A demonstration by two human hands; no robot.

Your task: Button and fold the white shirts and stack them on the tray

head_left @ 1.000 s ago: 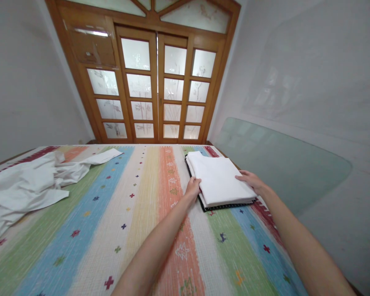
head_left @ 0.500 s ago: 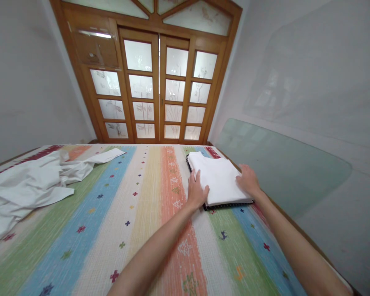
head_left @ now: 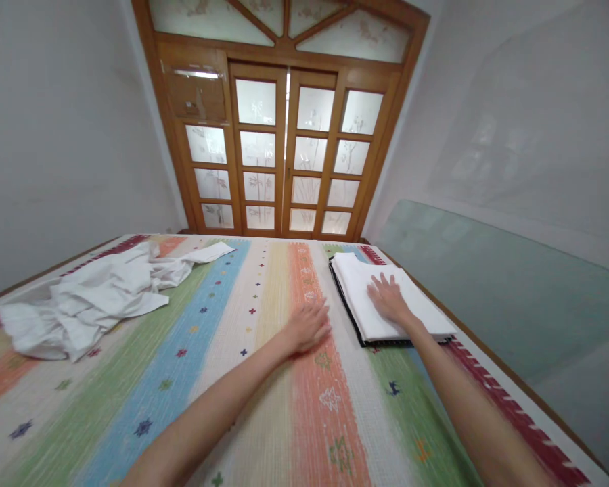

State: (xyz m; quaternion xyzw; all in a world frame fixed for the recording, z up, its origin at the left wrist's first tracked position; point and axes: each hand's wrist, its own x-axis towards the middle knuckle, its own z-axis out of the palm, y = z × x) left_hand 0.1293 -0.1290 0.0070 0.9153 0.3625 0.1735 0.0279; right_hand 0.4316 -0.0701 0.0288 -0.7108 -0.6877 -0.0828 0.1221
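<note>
A folded white garment (head_left: 358,287) lies flat at the right, on top of a dark folded cloth (head_left: 346,304) whose edge shows along its left and front sides. My right hand (head_left: 388,297) rests on the white garment with fingers spread, holding nothing. To the left of the stack, my left hand (head_left: 307,326) hovers over or touches the orange stripe of the bedspread; its fingers are stretched out and slightly blurred. It is apart from the stack. A crumpled white garment (head_left: 96,297) lies loosely at the far left.
The striped, patterned bedspread (head_left: 223,379) covers the surface beneath everything. A pale green panel (head_left: 487,284) leans along the right wall. Beyond the far edge stand wooden doors (head_left: 284,155) with frosted panes. Bare walls (head_left: 71,135) flank both sides.
My left hand has left the stack's left edge and moved left onto the bedspread. My right hand has shifted from the right edge to the garment's top. The view has turned left.
</note>
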